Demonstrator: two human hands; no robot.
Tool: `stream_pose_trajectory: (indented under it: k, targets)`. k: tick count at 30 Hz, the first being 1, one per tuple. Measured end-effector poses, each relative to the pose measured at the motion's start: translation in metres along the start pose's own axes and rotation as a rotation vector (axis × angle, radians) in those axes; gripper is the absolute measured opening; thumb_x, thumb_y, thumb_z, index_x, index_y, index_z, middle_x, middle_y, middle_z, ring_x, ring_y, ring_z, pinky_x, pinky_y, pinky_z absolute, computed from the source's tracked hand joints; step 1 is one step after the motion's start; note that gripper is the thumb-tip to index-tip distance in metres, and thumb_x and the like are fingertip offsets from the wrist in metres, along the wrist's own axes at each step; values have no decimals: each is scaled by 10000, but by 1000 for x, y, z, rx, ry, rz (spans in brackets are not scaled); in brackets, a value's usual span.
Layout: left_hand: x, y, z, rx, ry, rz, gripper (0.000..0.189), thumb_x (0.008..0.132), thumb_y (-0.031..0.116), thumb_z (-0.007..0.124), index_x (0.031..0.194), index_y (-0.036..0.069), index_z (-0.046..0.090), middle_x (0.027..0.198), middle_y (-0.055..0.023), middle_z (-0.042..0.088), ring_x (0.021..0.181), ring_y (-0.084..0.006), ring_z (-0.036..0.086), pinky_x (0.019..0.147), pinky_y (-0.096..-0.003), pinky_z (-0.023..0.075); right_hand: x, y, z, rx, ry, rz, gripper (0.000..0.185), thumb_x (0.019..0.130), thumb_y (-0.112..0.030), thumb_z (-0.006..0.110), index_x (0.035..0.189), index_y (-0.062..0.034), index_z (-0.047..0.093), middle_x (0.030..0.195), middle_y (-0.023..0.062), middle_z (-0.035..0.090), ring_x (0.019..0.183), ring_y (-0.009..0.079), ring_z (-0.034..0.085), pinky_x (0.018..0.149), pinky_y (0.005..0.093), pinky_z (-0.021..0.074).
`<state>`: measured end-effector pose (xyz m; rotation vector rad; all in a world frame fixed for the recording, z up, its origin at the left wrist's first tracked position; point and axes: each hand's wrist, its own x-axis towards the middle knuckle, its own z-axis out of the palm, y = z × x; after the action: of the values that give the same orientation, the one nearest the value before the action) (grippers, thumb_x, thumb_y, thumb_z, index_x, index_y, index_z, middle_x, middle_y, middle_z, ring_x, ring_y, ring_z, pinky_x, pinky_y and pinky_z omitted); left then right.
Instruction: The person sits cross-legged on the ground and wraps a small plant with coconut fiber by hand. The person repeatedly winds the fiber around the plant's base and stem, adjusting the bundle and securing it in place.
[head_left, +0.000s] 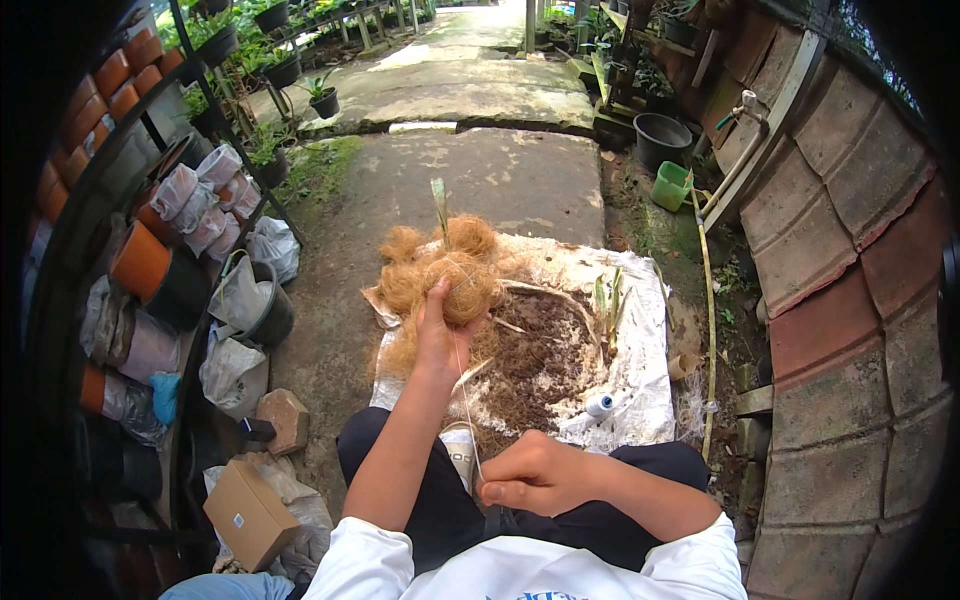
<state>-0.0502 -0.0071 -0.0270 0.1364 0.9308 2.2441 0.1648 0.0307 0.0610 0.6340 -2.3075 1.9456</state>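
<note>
A ball of brown coconut fibre (463, 289), with white thread wound round it, is gripped by my left hand (442, 330). A small green plant (440, 202) rises just beyond the ball; whether it grows out of it I cannot tell. White thread (466, 397) runs taut from the ball down to my right hand (532, 474), whose closed fingers pinch it near my lap. Loose coconut fibre (401, 281) lies behind and beside the ball. Dark soil (536, 356) is spread over a white woven sack (645, 382). A thread spool (599, 404) lies on the sack's right part.
Leafy cuttings (611, 307) lie at the soil's right edge. Pots and plastic bags fill the left rack, near a cardboard box (251, 516) and a brick (283, 421). To the right are a green container (671, 186), a black tub (662, 140), a hose (707, 330) and roof tiles (825, 450).
</note>
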Motion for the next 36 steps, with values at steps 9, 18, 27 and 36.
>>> stream_pose_trajectory:
  k: [9,18,27,36]
  targets:
    - [-3,19,6,-66,60,-39,562,966,335,590,1394,61,349,1362,-149,455,1240,-304,527,1022,-461,507,-12,-13,-11,37,38,-2,330,986,-214,527,715,-26,507,542,119,416,473,298,452,497,378,400]
    - [-26,8,23,504,-118,-26,824,797,206,752,1445,-54,313,1283,-188,545,1186,-259,574,983,-387,505,-40,-24,-109,89,830,-75,420,912,-209,548,557,-122,341,542,-62,306,481,57,273,416,266,190]
    - [-30,-2,17,1018,-348,-6,782,746,295,774,1356,-81,463,1213,-202,626,1104,-259,622,960,-353,481,-74,10,-181,-865,897,368,336,898,-187,555,677,32,429,557,98,338,519,151,311,506,357,310]
    - [-42,26,27,1219,-663,42,845,689,463,793,1315,-33,515,1095,-175,678,1033,-261,652,909,-374,500,-68,20,-172,-1103,735,364,298,911,-184,592,702,15,520,588,173,475,520,316,484,523,409,392]
